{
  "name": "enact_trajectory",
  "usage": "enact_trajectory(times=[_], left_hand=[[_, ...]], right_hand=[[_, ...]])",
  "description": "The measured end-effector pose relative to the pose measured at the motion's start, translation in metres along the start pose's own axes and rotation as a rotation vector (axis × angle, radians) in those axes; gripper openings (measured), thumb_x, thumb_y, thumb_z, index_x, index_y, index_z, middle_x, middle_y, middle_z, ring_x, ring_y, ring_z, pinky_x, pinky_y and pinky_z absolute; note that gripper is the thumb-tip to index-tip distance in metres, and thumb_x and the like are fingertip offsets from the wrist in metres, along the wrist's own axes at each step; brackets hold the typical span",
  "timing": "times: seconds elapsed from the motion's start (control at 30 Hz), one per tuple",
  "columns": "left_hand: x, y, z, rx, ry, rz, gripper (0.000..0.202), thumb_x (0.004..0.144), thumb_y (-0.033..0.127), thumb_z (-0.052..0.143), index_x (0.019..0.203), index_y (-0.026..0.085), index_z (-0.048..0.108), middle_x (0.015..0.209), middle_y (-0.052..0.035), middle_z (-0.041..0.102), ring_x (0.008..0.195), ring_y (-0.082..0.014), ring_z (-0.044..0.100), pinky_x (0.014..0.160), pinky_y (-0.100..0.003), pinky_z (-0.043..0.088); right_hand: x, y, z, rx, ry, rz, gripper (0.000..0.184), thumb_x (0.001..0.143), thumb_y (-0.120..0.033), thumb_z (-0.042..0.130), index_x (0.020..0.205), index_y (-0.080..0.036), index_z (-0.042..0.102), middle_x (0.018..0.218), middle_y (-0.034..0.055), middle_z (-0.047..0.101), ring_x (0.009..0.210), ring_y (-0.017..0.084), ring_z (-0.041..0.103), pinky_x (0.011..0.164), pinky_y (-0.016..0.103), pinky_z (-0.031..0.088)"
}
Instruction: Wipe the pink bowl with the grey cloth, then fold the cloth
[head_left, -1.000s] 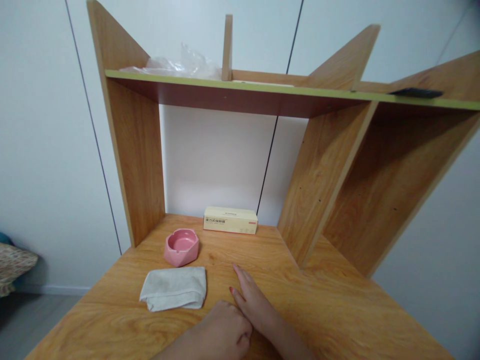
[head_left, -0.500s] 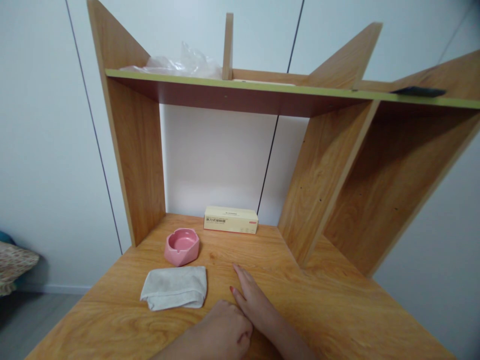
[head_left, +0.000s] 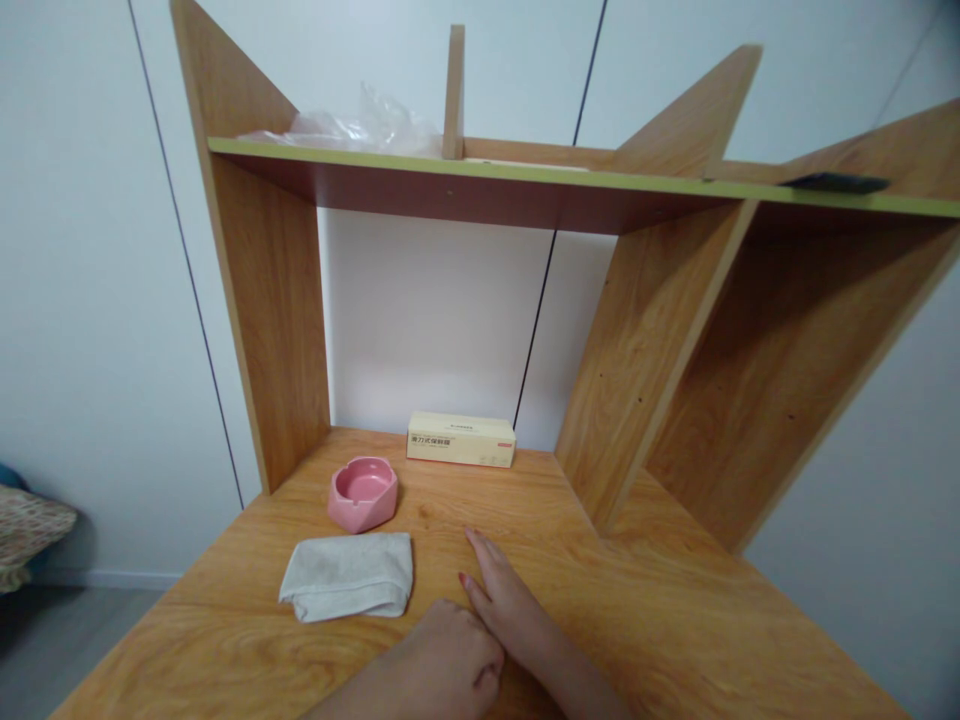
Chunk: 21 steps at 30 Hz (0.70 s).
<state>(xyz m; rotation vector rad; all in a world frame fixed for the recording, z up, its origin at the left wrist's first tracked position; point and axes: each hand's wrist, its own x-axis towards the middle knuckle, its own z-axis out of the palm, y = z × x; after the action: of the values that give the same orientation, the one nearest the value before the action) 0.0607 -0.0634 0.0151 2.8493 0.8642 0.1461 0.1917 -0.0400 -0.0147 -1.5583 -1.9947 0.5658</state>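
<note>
On the wooden desk my left hand (head_left: 456,648) rests curled into a fist, with nothing showing in it. My right hand (head_left: 506,598) lies against it on its right side, fingers stretched forward over the desktop and holding nothing. Left of the hands is a folded pale grey cloth (head_left: 349,575), apart from both. Just behind the cloth sits a pink faceted ashtray (head_left: 363,494) with notches in its rim. Farther back, a long cream cling film box (head_left: 461,440) lies near the wall.
A wooden shelf unit (head_left: 525,175) with upright panels (head_left: 652,370) rises from the desk (head_left: 675,620). Its upper board carries a crumpled clear plastic bag (head_left: 367,125) and a dark flat object (head_left: 836,183). At the far left, patterned fabric (head_left: 30,525) shows beyond the desk.
</note>
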Motion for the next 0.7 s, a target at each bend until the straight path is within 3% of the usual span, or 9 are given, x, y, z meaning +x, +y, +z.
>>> enact_trajectory(times=[0.13,0.7], left_hand=[[-0.0006,0.0005,-0.0013,0.012,0.009,0.005,0.021,0.075,0.012,0.045,0.072,0.017,0.065,0.074,-0.0036,0.07,0.063,-0.0167,0.062,0.061,-0.023,0.046],[-0.0004,-0.0005,-0.0019,-0.017,-0.01,0.01,0.019,0.073,0.011,0.046,0.069,0.017,0.064,0.072,-0.0032,0.069,0.061,-0.016,0.061,0.061,-0.023,0.045]], right_hand=[[0.0002,-0.0022,-0.0014,-0.02,-0.029,0.019,0.056,0.079,-0.024,0.038,0.132,-0.005,0.033,0.137,0.0126,0.034,0.127,0.017,0.028,0.107,0.032,0.019],[-0.0002,-0.0012,-0.0006,-0.012,-0.02,0.012,0.055,0.08,-0.024,0.038,0.131,-0.007,0.034,0.137,0.0116,0.035,0.127,0.017,0.028,0.107,0.031,0.02]])
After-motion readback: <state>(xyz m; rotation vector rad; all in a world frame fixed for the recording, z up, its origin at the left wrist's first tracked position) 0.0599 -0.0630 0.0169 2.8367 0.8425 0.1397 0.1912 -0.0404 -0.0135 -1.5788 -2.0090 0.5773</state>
